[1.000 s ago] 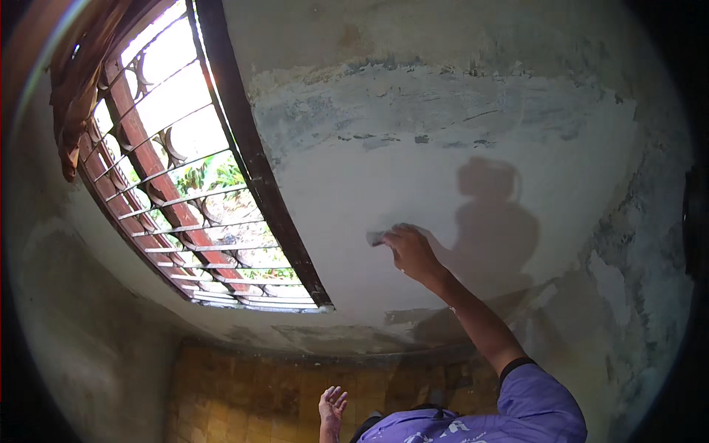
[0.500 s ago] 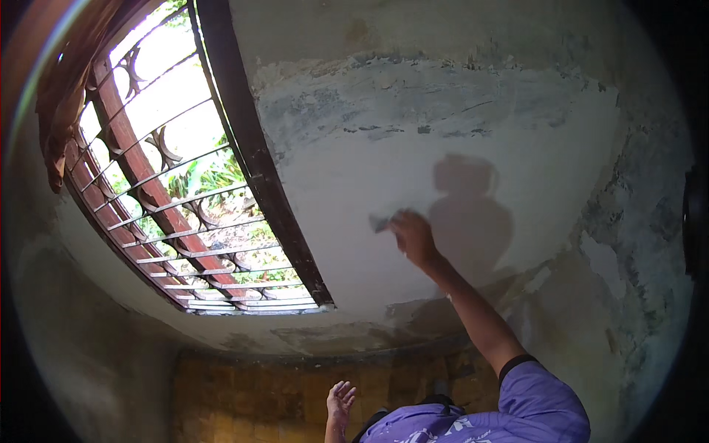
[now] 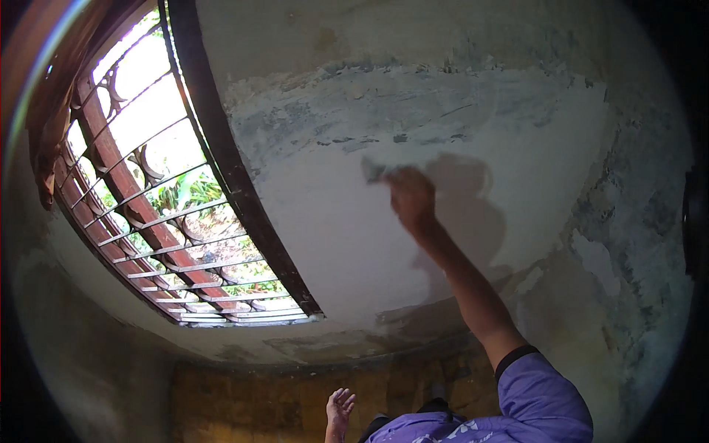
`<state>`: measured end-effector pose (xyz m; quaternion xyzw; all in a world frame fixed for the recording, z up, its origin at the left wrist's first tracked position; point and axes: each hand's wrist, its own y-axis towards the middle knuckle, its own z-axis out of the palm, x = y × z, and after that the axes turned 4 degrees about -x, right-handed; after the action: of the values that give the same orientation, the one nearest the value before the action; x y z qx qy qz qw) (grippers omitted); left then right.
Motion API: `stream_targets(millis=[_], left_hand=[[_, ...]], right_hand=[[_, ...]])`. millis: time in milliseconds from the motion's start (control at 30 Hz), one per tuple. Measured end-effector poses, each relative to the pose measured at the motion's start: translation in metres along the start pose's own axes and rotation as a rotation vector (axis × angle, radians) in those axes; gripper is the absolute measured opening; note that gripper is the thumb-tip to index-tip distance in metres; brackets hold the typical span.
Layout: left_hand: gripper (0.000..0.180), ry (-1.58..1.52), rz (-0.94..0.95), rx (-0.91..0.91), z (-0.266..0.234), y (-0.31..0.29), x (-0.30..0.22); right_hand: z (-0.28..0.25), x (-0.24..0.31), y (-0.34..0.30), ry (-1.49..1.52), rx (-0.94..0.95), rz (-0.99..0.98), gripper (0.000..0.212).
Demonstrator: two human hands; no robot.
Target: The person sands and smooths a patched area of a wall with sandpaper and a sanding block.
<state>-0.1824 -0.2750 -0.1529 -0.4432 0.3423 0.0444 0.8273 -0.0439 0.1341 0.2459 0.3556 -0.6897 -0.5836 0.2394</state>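
My right hand (image 3: pixel 412 196), its arm stretched forward, is closed around a putty knife (image 3: pixel 374 171). The flared grey blade points left and lies against or very close to the smooth whitish patch of the wall (image 3: pixel 325 214); a little blur hides the exact contact. The knife's handle is hidden in my fist. Low down in front of my body, my left hand (image 3: pixel 340 405) hangs with its fingers apart and slightly curled. Nothing shows in it, and pale smudges mark its skin.
A barred window (image 3: pixel 170 199) with a dark wooden frame takes up the left side, and a brown curtain (image 3: pixel 44 148) hangs beside it. Rough, flaking plaster (image 3: pixel 635 214) covers the wall at right. Below lies a brownish tiled floor (image 3: pixel 273 399).
My right hand has moved up the wall with the putty knife, and the blade shows more plainly. The window has shifted left in the view. My left hand stays low and open.
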Motion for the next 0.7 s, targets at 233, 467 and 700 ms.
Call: stream_targets(millis=[233, 467, 700], left_hand=[[0.051, -0.040, 0.043, 0.004, 0.021, 0.000, 0.010], [0.052, -0.051, 0.029, -0.019, 0.041, 0.001, 0.038], [0.052, -0.084, 0.061, -0.048, 0.070, -0.011, 0.058]], right_hand=[[-0.013, 0.014, -0.056, 0.256, 0.407, -0.033, 0.027], [-0.044, -0.020, 0.063, 0.008, 0.110, -0.113, 0.029], [-0.030, 0.012, -0.027, 0.119, 0.552, -0.254, 0.022]])
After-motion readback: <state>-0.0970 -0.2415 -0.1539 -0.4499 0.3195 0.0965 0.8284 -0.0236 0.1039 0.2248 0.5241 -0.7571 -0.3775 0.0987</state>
